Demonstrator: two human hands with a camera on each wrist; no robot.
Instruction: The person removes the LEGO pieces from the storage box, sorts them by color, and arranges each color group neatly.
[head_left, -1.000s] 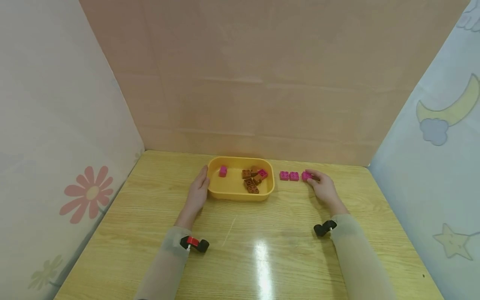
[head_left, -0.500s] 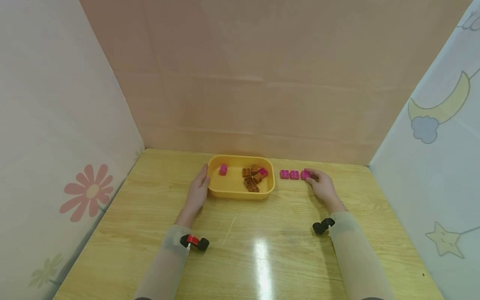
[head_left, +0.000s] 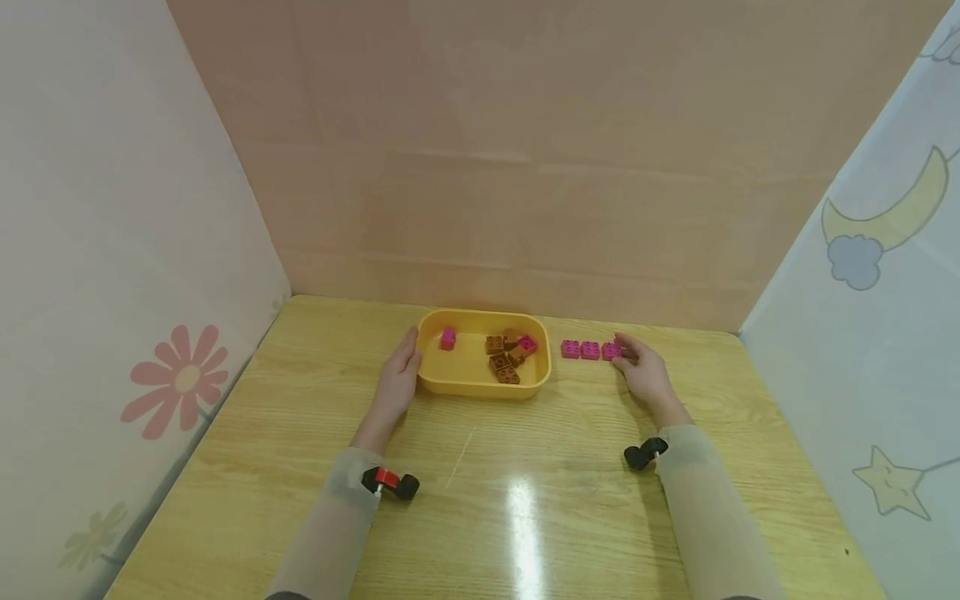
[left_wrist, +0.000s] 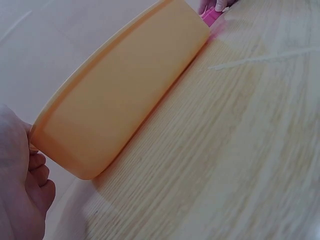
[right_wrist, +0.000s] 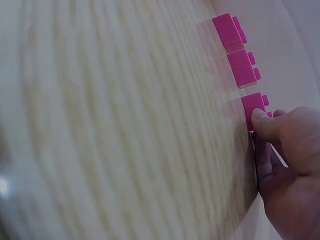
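Note:
A yellow plastic tray (head_left: 480,389) stands on the wooden table, holding several brown bricks (head_left: 508,377) and two pink bricks, one of them alone at the left (head_left: 447,338). My left hand (head_left: 395,382) holds the tray's left end; in the left wrist view its fingers (left_wrist: 40,175) curl by the rim. To the tray's right, three pink toy bricks form a row: a left one (head_left: 571,349), a middle one (head_left: 590,351) and a right one (right_wrist: 253,105). My right hand (head_left: 646,374) pinches the right brick, studs up, a small gap from the middle one.
A tan wall (head_left: 487,208) rises behind the table (head_left: 465,483). Printed side panels stand at left (head_left: 112,208) and right (head_left: 870,350). Bare tabletop lies in front of the tray and bricks, with a bright reflection at the near middle.
My right hand has shifted the right pink brick slightly left, narrowing its gap to the middle brick. The left hand and tray stay in place; the head view tilts slightly.

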